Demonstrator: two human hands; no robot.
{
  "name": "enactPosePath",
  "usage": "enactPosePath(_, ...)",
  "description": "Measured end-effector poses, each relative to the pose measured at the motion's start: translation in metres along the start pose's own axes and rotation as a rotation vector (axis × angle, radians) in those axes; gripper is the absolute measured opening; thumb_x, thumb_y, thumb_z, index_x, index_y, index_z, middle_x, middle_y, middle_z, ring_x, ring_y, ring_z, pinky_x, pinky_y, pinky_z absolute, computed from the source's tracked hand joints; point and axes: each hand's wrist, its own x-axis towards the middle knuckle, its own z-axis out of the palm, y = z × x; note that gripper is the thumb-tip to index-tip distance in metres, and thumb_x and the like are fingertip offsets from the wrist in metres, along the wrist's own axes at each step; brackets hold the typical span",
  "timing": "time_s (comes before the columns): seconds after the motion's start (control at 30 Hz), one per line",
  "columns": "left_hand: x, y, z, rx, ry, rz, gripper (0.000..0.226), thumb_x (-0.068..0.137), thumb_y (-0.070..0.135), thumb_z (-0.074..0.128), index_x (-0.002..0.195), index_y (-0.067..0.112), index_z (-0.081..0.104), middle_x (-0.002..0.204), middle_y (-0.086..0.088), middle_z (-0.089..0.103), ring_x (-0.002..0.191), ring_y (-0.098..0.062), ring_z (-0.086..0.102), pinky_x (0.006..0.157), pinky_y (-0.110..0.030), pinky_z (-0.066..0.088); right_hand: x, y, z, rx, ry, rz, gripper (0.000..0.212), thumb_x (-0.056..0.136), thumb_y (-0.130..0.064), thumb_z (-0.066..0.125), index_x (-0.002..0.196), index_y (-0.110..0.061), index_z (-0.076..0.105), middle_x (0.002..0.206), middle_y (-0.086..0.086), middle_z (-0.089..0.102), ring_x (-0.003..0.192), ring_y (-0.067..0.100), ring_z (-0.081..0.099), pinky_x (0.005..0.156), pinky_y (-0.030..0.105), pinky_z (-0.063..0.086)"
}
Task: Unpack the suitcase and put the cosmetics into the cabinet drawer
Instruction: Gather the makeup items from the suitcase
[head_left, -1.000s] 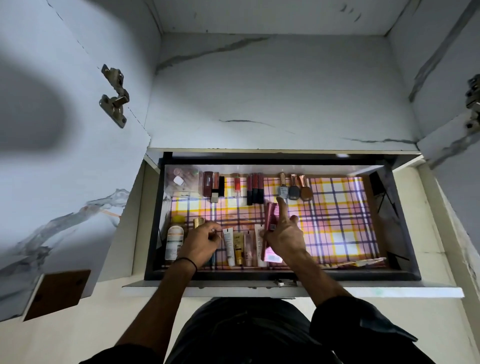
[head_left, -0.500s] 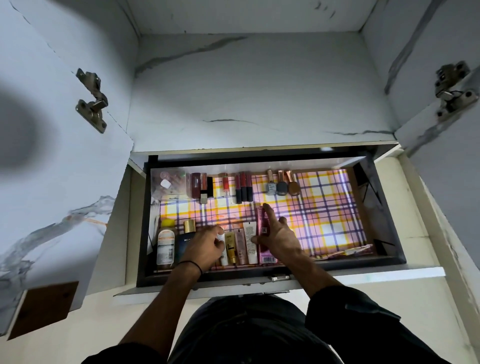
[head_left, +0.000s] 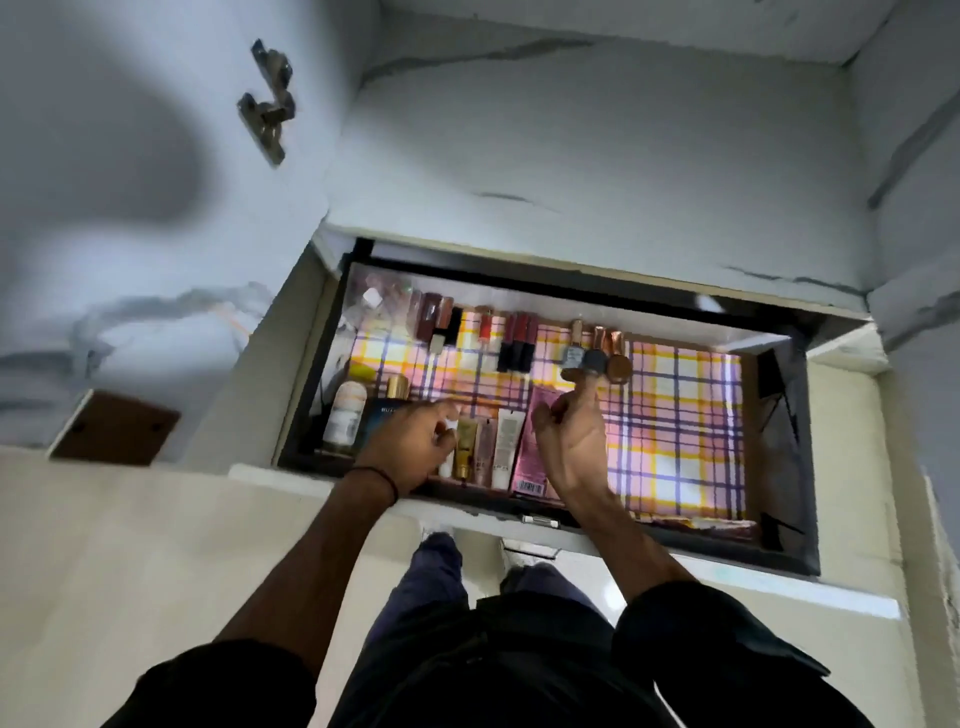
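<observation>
Cosmetics are in the open cabinet drawer (head_left: 785, 447), on a plaid liner (head_left: 675, 426). Back row, left to right: clear-wrapped items too blurred to identify, lipsticks (head_left: 514, 343) lying flat, then three nail polish bottles (head_left: 595, 356) side by side. Front row, from the left corner: a white bottle (head_left: 345, 415), a dark blue box (head_left: 383, 415) just beside it, a rank of small tubes (head_left: 506, 447) lying lengthwise, and a flat pink packet (head_left: 532, 462) with its barcode end at the drawer front. The right half of the liner is bare.

Both hands are inside the drawer, apart. The left hand (head_left: 415, 441) is over the leftmost tubes with fingers curled; a grip on a tube cannot be confirmed because of blur. The right hand (head_left: 571, 441) lies slack over the pink packet, forefinger (head_left: 589, 395) stretched toward the nail polish bottles; contact with the packet cannot be confirmed.

A dark band (head_left: 382, 480) circles the left wrist. Marbled cabinet doors stand open at either side; the left door (head_left: 104, 182) carries a metal hinge (head_left: 267, 98).
</observation>
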Motion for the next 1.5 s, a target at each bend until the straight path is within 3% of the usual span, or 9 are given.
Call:
enactPosePath(0.1, -0.021, 0.015, 0.000, -0.105, 0.165, -0.006, 0.029, 0.099, 0.021, 0.050, 0.126, 0.018, 0.060, 0.114, -0.005, 0.067, 0.100, -0.016, 0.061, 0.090, -0.035, 0.052, -0.007, -0.023, -0.002, 0.136, -0.149, 0.014, 0.030, 0.094, 0.000, 0.057, 0.121, -0.008, 0.048, 0.083, 0.008, 0.055, 0.068, 0.009, 0.055, 0.066, 0.026, 0.044)
enactPosePath(0.2, -0.049, 0.023, 0.000, -0.204, 0.440, 0.039, 0.024, 0.097, 0.014, 0.054, 0.118, 0.015, 0.066, 0.112, -0.002, 0.069, 0.098, -0.015, 0.063, 0.089, -0.032, 0.052, -0.026, -0.051, 0.000, 0.143, -0.217, -0.041, 0.022, 0.095, -0.001, 0.055, 0.115, -0.011, 0.055, 0.079, 0.000, 0.057, 0.057, -0.003, 0.052, 0.054, 0.015, 0.042)
enactPosePath(0.3, -0.090, 0.020, 0.000, -0.306, 0.689, 0.020, 0.020, 0.094, 0.014, 0.058, 0.112, 0.014, 0.069, 0.106, 0.003, 0.070, 0.086, -0.009, 0.063, 0.080, -0.020, 0.050, -0.053, -0.073, 0.018, 0.155, -0.269, -0.154, 0.016, 0.094, -0.007, 0.057, 0.104, -0.019, 0.058, 0.075, -0.004, 0.061, 0.059, 0.003, 0.055, 0.053, 0.024, 0.045)
enactPosePath(0.4, -0.159, -0.006, 0.010, -0.423, 0.873, -0.134, 0.020, 0.092, 0.009, 0.060, 0.105, 0.021, 0.069, 0.088, 0.008, 0.071, 0.074, -0.006, 0.062, 0.070, -0.012, 0.048, -0.102, -0.095, 0.051, 0.127, -0.432, -0.279, 0.011, 0.093, -0.013, 0.060, 0.101, -0.019, 0.063, 0.083, -0.004, 0.066, 0.073, 0.008, 0.060, 0.066, 0.023, 0.048)
enactPosePath(0.6, -0.341, -0.091, 0.061, -0.623, 1.083, -0.479, 0.022, 0.092, 0.011, 0.057, 0.103, 0.026, 0.068, 0.084, 0.009, 0.071, 0.077, -0.010, 0.067, 0.078, -0.038, 0.057, -0.242, -0.121, 0.142, 0.013, -0.895, -0.416, 0.005, 0.093, -0.014, 0.061, 0.095, -0.016, 0.066, 0.082, -0.008, 0.065, 0.070, 0.000, 0.058, 0.063, 0.010, 0.042)
enactPosePath(0.87, -0.604, -0.180, 0.141, -0.764, 1.383, -0.893, 0.021, 0.088, 0.013, 0.057, 0.097, 0.028, 0.068, 0.081, 0.005, 0.071, 0.074, -0.015, 0.067, 0.070, -0.027, 0.052, -0.514, -0.122, 0.267, -0.106, -1.410, -0.561, 0.008, 0.091, -0.015, 0.060, 0.094, -0.018, 0.066, 0.079, -0.007, 0.065, 0.070, 0.015, 0.063, 0.066, 0.028, 0.052)
enactPosePath(0.93, -0.655, -0.201, 0.157, -0.800, 1.460, -0.980, 0.021, 0.088, 0.009, 0.057, 0.097, 0.024, 0.069, 0.080, 0.002, 0.072, 0.072, -0.015, 0.067, 0.067, -0.018, 0.047, -0.569, -0.122, 0.292, -0.146, -1.507, -0.592, 0.009, 0.090, -0.012, 0.059, 0.094, -0.016, 0.066, 0.078, -0.003, 0.065, 0.066, 0.017, 0.062, 0.058, 0.023, 0.049)
enactPosePath(1.13, -0.750, -0.284, 0.186, -0.942, 1.568, -1.162, 0.020, 0.090, 0.009, 0.056, 0.102, 0.017, 0.069, 0.084, -0.002, 0.072, 0.071, -0.018, 0.068, 0.063, -0.011, 0.046, -0.653, -0.123, 0.391, -0.304, -1.631, -0.585, 0.013, 0.091, -0.007, 0.057, 0.097, -0.012, 0.067, 0.084, 0.008, 0.067, 0.067, 0.017, 0.060, 0.050, 0.013, 0.042)
enactPosePath(1.5, -0.888, -0.527, 0.175, -1.149, 1.409, -1.403, 0.021, 0.092, 0.004, 0.052, 0.104, 0.009, 0.068, 0.089, -0.010, 0.072, 0.067, -0.013, 0.064, 0.060, -0.006, 0.044, -0.817, -0.157, 0.670, -0.533, -1.808, -0.524, 0.011, 0.092, -0.008, 0.055, 0.097, -0.010, 0.065, 0.087, 0.007, 0.067, 0.071, 0.017, 0.060, 0.051, 0.011, 0.043)
